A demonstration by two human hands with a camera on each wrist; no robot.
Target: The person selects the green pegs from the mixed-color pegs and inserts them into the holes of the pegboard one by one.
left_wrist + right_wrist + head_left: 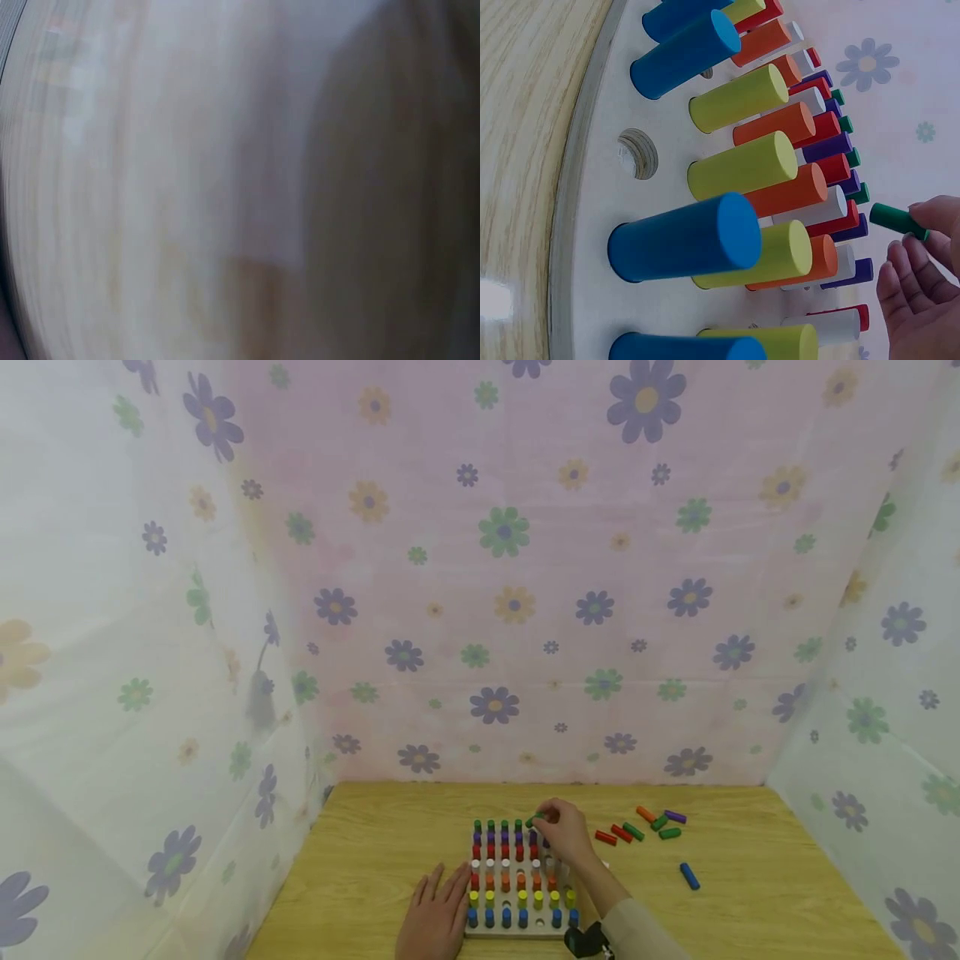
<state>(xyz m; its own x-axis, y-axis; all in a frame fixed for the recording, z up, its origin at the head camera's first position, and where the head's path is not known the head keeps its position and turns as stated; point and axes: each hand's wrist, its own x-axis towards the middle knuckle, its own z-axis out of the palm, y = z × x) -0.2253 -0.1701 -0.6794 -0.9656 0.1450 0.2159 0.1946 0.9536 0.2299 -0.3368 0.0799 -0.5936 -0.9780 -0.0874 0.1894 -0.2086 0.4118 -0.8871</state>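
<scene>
At the bottom centre of the head view, the left hand (433, 917) lies flat on the wooden worktop (360, 860), fingers straight and spread, its fingertips just beside the left edge of the pegboard (517, 930). The left wrist view is only a blur. The board stands right of that hand and carries rows of upright pegs: blue nearest, then yellow, orange, white, red, purple and green at the far edge. In the right wrist view an empty hole (637, 153) shows in the blue row. Above the board's far right corner, the right hand (561, 832) pinches a green peg (898, 220) between its fingertips, the peg tilted just above the green row. Further right in the frame, loose pegs (645, 827) lie scattered on the worktop, with a blue loose peg (689, 876) apart from them. Flowered cloth (495, 568) walls the space behind.
</scene>
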